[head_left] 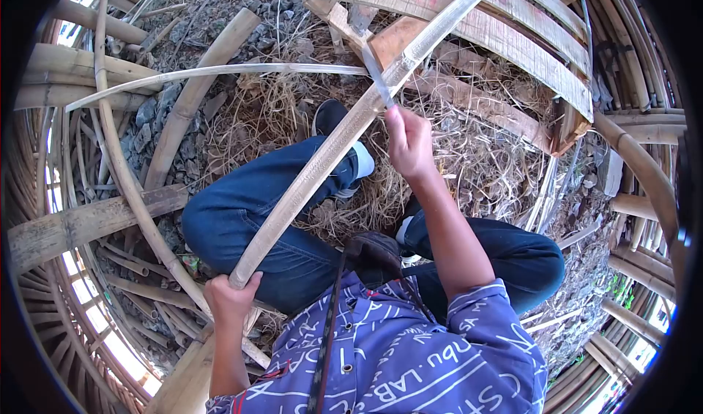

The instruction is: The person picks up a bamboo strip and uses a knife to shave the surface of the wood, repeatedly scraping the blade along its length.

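Note:
My left hand [233,297] is wrapped round the lower end of a long bamboo strip [307,172], beside my left thigh. The strip slants up and away to the right, over my leg and past a wooden pallet-like frame [512,37]. In my right hand [411,142] I grip a knife [377,76]; its handle is hidden by my fingers. The blade lies across the strip, touching or very near it. A thin, pale sliver of bamboo [220,71] curves off to the left from near the blade.
Dry shavings [256,128] cover the ground around my shoes. Thick bamboo poles [198,95] lie on grey gravel at the left, one of them [88,220] near my knee. More bamboo poles [644,205] stand at the right edge. The slatted frame rests at the upper right.

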A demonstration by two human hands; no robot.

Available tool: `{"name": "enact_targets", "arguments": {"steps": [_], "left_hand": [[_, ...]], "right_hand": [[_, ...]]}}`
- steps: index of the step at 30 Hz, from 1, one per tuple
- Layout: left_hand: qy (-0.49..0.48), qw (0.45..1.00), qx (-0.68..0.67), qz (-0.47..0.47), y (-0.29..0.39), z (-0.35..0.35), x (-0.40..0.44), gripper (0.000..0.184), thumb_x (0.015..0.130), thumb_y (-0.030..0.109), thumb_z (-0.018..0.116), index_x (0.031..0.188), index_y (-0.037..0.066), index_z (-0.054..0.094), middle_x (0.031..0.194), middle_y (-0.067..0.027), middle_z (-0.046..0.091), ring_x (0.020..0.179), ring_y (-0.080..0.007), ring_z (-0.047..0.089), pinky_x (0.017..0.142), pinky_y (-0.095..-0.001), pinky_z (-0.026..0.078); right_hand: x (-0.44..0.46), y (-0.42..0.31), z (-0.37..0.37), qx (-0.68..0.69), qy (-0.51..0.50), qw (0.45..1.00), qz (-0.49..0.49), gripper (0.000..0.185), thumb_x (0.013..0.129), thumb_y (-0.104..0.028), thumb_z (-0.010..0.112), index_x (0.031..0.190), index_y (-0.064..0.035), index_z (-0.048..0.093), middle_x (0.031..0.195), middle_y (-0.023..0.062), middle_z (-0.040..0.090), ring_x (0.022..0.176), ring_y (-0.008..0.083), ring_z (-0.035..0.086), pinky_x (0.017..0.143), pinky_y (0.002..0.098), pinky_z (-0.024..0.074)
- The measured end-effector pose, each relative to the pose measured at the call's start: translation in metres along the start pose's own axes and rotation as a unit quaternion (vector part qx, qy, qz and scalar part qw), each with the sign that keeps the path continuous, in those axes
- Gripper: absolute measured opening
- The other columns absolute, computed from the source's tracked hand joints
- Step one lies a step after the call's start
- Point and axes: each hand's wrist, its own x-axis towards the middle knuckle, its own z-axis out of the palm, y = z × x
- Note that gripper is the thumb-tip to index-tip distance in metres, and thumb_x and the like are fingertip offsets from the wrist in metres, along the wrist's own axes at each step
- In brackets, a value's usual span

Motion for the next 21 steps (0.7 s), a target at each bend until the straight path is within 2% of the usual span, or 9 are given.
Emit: {"name": "enact_targets", "arguments": {"steps": [3, 5, 11, 12, 13, 14, 17, 19, 21], "left_hand": [[-0.003, 1.000, 0.004, -0.002, -0.003, 0.000, -0.003, 0.052, 0.057, 0.038, 0.084, 0.047, -0.003, 0.053, 0.049, -0.0219, 0.053, 0.052, -0.0419, 0.058, 0.051, -0.0445, 0.045], [-0.006, 1.000, 0.009, -0.010, -0.001, -0.001, 0.000, 0.052, 0.057, 0.038, 0.084, 0.047, -0.003, 0.054, 0.049, -0.0219, 0.053, 0.052, -0.0418, 0.058, 0.051, -0.0446, 0.045], [0.003, 1.000, -0.011, 0.005, -0.002, -0.001, -0.002, 0.052, 0.057, 0.039, 0.084, 0.049, -0.003, 0.055, 0.049, -0.0214, 0.053, 0.050, -0.0415, 0.057, 0.051, -0.0443, 0.045], [0.012, 1.000, -0.010, 0.007, -0.001, 0.000, -0.003, 0.051, 0.057, 0.039, 0.084, 0.049, -0.003, 0.056, 0.048, -0.0212, 0.053, 0.050, -0.0413, 0.057, 0.051, -0.0438, 0.045], [0.018, 1.000, -0.010, 0.007, -0.001, 0.001, -0.004, 0.051, 0.056, 0.039, 0.084, 0.049, -0.003, 0.056, 0.048, -0.0210, 0.053, 0.049, -0.0410, 0.056, 0.050, -0.0434, 0.045], [0.018, 1.000, -0.014, 0.004, -0.001, 0.002, -0.005, 0.051, 0.056, 0.039, 0.084, 0.049, -0.003, 0.056, 0.048, -0.0210, 0.053, 0.049, -0.0410, 0.056, 0.050, -0.0434, 0.045], [0.027, 0.999, -0.017, -0.003, 0.001, 0.001, -0.007, 0.052, 0.056, 0.040, 0.085, 0.050, -0.003, 0.057, 0.048, -0.0206, 0.054, 0.048, -0.0402, 0.056, 0.050, -0.0427, 0.045], [0.031, 0.999, -0.017, 0.025, 0.006, -0.003, -0.007, 0.048, 0.056, 0.033, 0.087, 0.052, -0.004, 0.055, 0.048, -0.0195, 0.053, 0.047, -0.0376, 0.056, 0.049, -0.0407, 0.043], [0.031, 0.999, -0.018, 0.031, 0.010, -0.005, -0.007, 0.050, 0.056, 0.034, 0.087, 0.052, -0.004, 0.055, 0.048, -0.0197, 0.052, 0.047, -0.0383, 0.056, 0.049, -0.0409, 0.043]], "right_hand": [[0.013, 0.055, -0.022, 0.063, 0.125, 0.977, 0.163, 0.049, 0.096, -0.034, 0.048, 0.061, -0.0007, 0.049, 0.050, -0.0001, 0.041, 0.049, 0.0097, 0.036, 0.045, 0.0308, 0.0285], [0.007, 0.041, -0.024, 0.057, 0.155, 0.983, 0.084, 0.049, 0.099, -0.033, 0.045, 0.060, -0.0028, 0.043, 0.051, -0.0039, 0.036, 0.049, 0.0062, 0.030, 0.043, 0.0286, 0.0218], [-0.003, 0.015, -0.026, 0.093, 0.184, 0.975, 0.078, 0.050, 0.099, -0.044, 0.039, 0.060, -0.0132, 0.035, 0.053, -0.0080, 0.029, 0.046, 0.0045, 0.022, 0.043, 0.0249, 0.0168], [-0.005, 0.009, -0.034, 0.333, 0.156, 0.897, 0.245, 0.052, 0.097, -0.050, 0.038, 0.059, -0.0144, 0.032, 0.051, -0.0074, 0.028, 0.042, 0.0052, 0.021, 0.040, 0.0247, 0.0155], [-0.011, 0.005, -0.040, 0.539, 0.112, 0.736, 0.393, 0.055, 0.095, -0.055, 0.038, 0.058, -0.0155, 0.030, 0.049, -0.0068, 0.027, 0.039, 0.0059, 0.020, 0.038, 0.0246, 0.0142], [-0.018, 0.009, -0.041, 0.610, 0.112, 0.674, 0.401, 0.057, 0.092, -0.062, 0.036, 0.059, -0.0165, 0.029, 0.047, -0.0054, 0.025, 0.035, 0.0073, 0.018, 0.034, 0.0250, 0.0119], [-0.041, -0.013, -0.035, 0.555, 0.109, 0.734, 0.376, 0.055, 0.093, -0.060, 0.036, 0.061, -0.0160, 0.031, 0.047, -0.0061, 0.024, 0.036, 0.0071, 0.018, 0.035, 0.0247, 0.0128], [-0.054, -0.027, -0.021, 0.412, 0.072, 0.856, 0.305, 0.051, 0.098, -0.053, 0.030, 0.063, -0.0149, 0.032, 0.049, -0.0059, 0.025, 0.037, 0.0069, 0.020, 0.034, 0.0248, 0.0151], [-0.055, -0.048, -0.010, 0.308, 0.008, 0.907, 0.286, 0.051, 0.100, -0.047, 0.031, 0.063, -0.0127, 0.034, 0.049, -0.0052, 0.028, 0.040, 0.0070, 0.021, 0.037, 0.0245, 0.0169]]}}
